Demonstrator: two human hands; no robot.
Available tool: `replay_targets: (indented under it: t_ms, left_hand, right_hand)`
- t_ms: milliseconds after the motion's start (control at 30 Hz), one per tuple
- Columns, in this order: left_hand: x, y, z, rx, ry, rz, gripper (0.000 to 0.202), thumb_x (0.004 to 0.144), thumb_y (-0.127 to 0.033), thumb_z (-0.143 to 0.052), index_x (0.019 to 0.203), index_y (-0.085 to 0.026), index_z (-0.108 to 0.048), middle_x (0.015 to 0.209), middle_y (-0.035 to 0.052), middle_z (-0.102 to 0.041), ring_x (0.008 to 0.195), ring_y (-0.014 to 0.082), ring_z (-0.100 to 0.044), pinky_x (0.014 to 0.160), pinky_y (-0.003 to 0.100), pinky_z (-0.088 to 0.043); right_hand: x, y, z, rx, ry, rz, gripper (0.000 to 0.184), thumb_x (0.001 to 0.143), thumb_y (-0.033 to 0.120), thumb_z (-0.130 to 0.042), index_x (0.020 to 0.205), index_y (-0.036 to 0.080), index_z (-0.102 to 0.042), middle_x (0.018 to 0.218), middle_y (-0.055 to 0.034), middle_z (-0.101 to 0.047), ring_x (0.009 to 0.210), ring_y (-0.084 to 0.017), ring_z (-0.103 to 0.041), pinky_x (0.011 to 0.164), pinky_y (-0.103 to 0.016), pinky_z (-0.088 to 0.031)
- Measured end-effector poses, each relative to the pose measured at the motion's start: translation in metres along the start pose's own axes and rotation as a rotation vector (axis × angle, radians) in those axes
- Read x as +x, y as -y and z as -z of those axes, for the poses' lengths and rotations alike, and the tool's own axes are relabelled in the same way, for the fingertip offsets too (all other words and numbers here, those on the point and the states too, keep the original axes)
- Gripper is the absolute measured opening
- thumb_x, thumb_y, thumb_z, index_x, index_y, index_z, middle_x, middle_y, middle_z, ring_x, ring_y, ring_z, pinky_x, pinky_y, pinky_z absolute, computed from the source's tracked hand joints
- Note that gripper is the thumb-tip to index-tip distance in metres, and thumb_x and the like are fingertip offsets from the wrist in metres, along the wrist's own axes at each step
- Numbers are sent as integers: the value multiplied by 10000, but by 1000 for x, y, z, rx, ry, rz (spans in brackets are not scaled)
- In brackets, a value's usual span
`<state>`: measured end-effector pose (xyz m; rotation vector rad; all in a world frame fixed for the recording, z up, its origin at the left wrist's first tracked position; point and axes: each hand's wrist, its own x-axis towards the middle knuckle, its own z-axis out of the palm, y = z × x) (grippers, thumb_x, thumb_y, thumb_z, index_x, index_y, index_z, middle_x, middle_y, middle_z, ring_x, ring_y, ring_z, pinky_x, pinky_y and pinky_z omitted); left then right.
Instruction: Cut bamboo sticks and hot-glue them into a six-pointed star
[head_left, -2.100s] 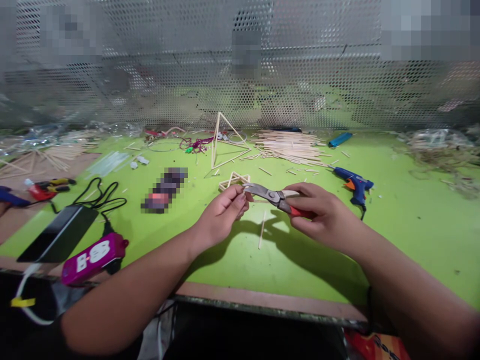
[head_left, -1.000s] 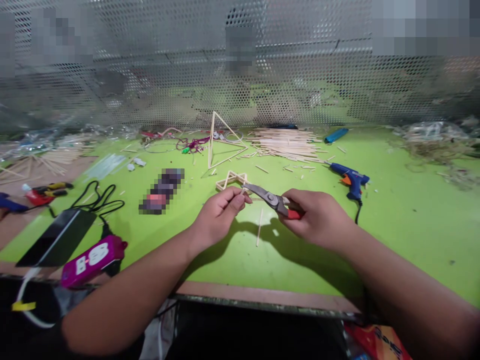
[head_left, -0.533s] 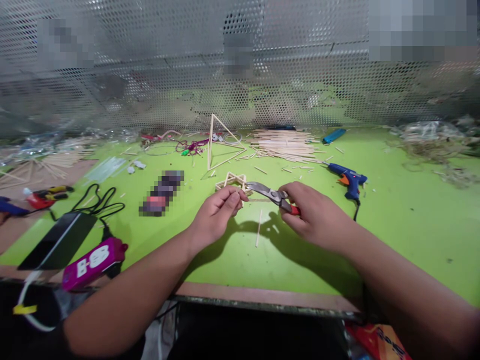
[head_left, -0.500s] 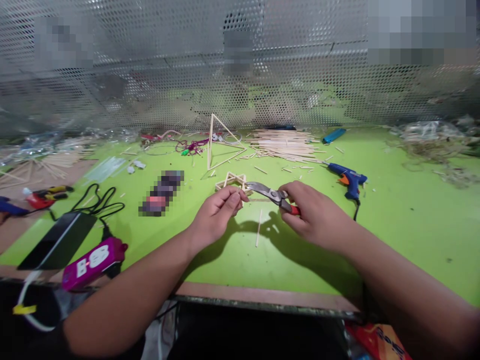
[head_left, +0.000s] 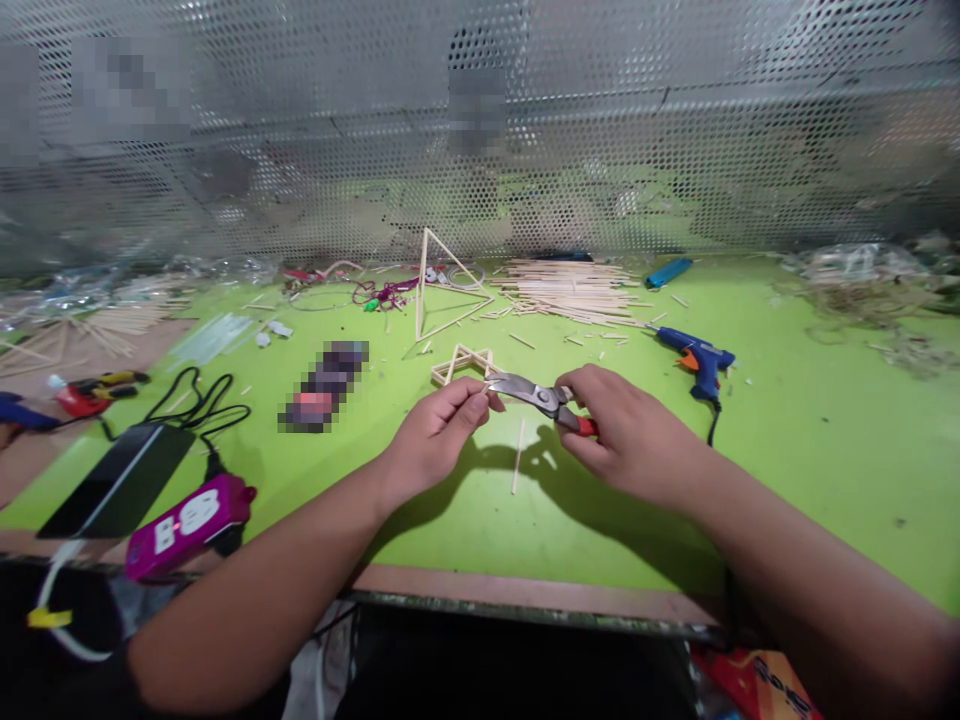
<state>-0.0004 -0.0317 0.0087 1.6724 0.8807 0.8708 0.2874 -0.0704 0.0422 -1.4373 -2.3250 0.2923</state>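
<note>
My right hand (head_left: 626, 430) is wrapped round the red handles of a pair of pruning shears (head_left: 536, 395), whose curved metal blades point left. The blade tips meet the fingertips of my left hand (head_left: 442, 425), which pinches a small piece of thin wooden stick; most of that piece is hidden by the fingers. Just behind the left hand lies a star-shaped frame (head_left: 457, 362) of wooden sticks. A single loose stick (head_left: 517, 457) rests on the green tabletop (head_left: 600, 540) below the shears.
Farther back stand a wooden triangle frame (head_left: 421, 290) and a pile of sticks (head_left: 570, 288). On the right is a blue glue gun (head_left: 697, 358), with a teal cutter (head_left: 667, 272) behind it. A magenta power strip (head_left: 187, 525) and a phone (head_left: 116, 480) lie left. Perforated metal (head_left: 337, 180) rises behind.
The shears' tips have moved slightly left and down to the left fingertips. My left hand has shifted slightly right. The things on the table stay where they were.
</note>
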Motion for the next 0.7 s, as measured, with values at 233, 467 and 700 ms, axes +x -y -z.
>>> replay_targets:
  t_ms: [233, 467, 700]
  left_hand:
    - [1, -1, -2, 28, 2, -21, 383, 1171, -555, -576, 1169, -228, -775, 875, 5, -599, 794, 185, -518, 722, 323, -421]
    - [0, -1, -1, 14, -5, -21, 394, 1175, -564, -568, 1177, -225, -771, 884, 8, -614, 784, 181, -504, 716, 327, -406]
    - [1, 1, -2, -18, 14, -29, 368, 1182, -551, -575, 1180, -236, -765, 855, -16, -575, 763, 166, -480, 719, 327, -384]
  right_hand:
    - [0, -1, -2, 2, -21, 10, 160, 967, 272, -592, 1116, 261, -538, 1043, -93, -701, 924, -297, -656, 809, -428, -495]
    - [1, -1, 0, 21, 8, -15, 146, 973, 287, -572, 1109, 252, -533, 1048, -96, -690, 940, -307, -652, 826, -454, -498]
    - [0, 0, 1, 35, 46, -33, 184, 977, 307, -566, 1148, 245, -542, 1108, -110, -693, 997, -325, -657, 859, -478, -504]
